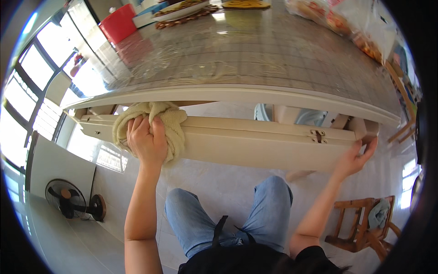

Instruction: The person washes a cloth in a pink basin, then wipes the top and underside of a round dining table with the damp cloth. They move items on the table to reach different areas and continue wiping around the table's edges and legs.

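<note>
A long off-white panel [246,140] with metal hardware spans the view below the edge of a table [239,90]. My left hand [147,138] grips a pale yellow-green terry cloth [174,132], bunched over the left part of the panel's top edge. At the panel's right end, my right hand [352,161] touches its corner, with thumb and fingers around it; whether it grips firmly is unclear. A metal catch [318,136] sits on the panel near that end. Between the panel and the tabletop edge is a gap, through which the floor and a pale blue object [311,117] show.
On the tabletop, under a clear cover, stand a red container [118,24], a plate of food [181,7] and plastic bags with food [342,24]. A black fan [68,198] stands at lower left, a wooden chair [362,222] with a cloth at lower right.
</note>
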### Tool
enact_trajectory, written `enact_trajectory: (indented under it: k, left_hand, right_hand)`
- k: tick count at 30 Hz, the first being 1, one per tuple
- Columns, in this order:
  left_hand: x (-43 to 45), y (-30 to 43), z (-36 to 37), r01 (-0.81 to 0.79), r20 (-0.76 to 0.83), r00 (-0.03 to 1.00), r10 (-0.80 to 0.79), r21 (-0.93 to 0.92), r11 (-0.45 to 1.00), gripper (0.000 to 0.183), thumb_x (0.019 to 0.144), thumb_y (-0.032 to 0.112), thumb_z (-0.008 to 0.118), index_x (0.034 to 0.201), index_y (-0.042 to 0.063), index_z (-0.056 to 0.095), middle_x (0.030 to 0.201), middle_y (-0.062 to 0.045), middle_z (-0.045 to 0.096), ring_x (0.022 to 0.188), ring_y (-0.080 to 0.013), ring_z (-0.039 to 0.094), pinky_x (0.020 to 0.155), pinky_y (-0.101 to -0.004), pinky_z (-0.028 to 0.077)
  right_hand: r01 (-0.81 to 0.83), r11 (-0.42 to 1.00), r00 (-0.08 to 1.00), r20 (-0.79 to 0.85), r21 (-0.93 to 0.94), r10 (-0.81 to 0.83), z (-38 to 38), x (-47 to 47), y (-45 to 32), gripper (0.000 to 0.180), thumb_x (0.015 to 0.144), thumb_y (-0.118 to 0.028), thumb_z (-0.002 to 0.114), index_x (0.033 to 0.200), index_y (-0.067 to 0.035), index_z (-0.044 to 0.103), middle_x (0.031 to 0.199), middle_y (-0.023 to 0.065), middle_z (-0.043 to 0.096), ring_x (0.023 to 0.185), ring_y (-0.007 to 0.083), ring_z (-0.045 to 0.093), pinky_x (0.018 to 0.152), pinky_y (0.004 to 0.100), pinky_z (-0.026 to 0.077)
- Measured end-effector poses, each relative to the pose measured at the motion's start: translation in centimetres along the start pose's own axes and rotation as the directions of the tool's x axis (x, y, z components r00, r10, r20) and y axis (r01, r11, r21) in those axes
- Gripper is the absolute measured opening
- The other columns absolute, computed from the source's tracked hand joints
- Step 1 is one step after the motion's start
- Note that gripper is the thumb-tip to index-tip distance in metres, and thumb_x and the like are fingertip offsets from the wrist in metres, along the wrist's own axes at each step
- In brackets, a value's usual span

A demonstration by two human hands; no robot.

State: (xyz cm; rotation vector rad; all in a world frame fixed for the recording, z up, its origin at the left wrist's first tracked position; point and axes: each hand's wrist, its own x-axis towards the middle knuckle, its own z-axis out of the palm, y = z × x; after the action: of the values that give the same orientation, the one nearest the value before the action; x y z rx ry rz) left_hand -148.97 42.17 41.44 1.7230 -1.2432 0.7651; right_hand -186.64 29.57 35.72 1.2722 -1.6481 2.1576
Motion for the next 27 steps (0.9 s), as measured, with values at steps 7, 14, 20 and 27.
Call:
enact_trajectory:
  k: [7,14,20,27]
  left_hand:
    - [-2.8,15.2,5.2,-0.328,0.028,0.942,0.334,-0.133,0.935,0.018,0.064,0.026,0.059,0.066,0.009,0.056,0.072,-0.006,0.052,0.065,-0.0256,0.05,0.057,-0.0374,0.039]
    - [-3.8,8.0,2.0,-0.184,0.027,0.983,0.184,-0.005,0.983,0.02,0.071,0.018,0.055,0.078,-0.001,0.059,0.08,-0.017,0.055,0.078,-0.0349,0.05,0.072,-0.043,0.039]
    - [-6.5,13.6,3.1,-0.451,0.059,0.881,0.47,-0.198,0.87,0.021,0.066,0.024,0.062,0.075,0.005,0.059,0.082,-0.01,0.057,0.072,-0.0276,0.052,0.071,-0.041,0.037]
    - [-4.7,25.6,7.1,-0.482,0.112,0.826,0.552,-0.367,0.796,0.03,0.074,0.036,0.051,0.079,0.006,0.053,0.059,-0.004,0.047,0.05,-0.0178,0.05,0.052,-0.0319,0.041]
  right_hand:
    - [0.045,0.999,0.998,0.036,0.013,-0.046,0.6,-0.5,0.0,0.046,0.08,-0.011,0.051,0.124,-0.006,0.039,0.119,0.0154,0.048,0.102,0.0252,0.051,0.082,0.0308,0.04]
    - [0.059,0.997,0.998,-0.02,0.056,-0.058,-0.1,0.4,0.4,0.046,0.077,-0.011,0.054,0.121,-0.003,0.042,0.115,0.0156,0.05,0.102,0.0288,0.049,0.087,0.0353,0.037]
    - [0.065,0.996,0.998,-0.024,0.055,-0.064,0.3,-0.2,0.2,0.045,0.078,-0.012,0.055,0.12,-0.001,0.042,0.115,0.0153,0.05,0.103,0.0282,0.048,0.087,0.0348,0.038]
    - [0.023,0.998,1.0,0.012,0.054,-0.024,-0.2,-0.1,0.9,0.044,0.078,-0.01,0.057,0.12,-0.004,0.045,0.118,0.0118,0.05,0.106,0.0243,0.049,0.088,0.0315,0.039]
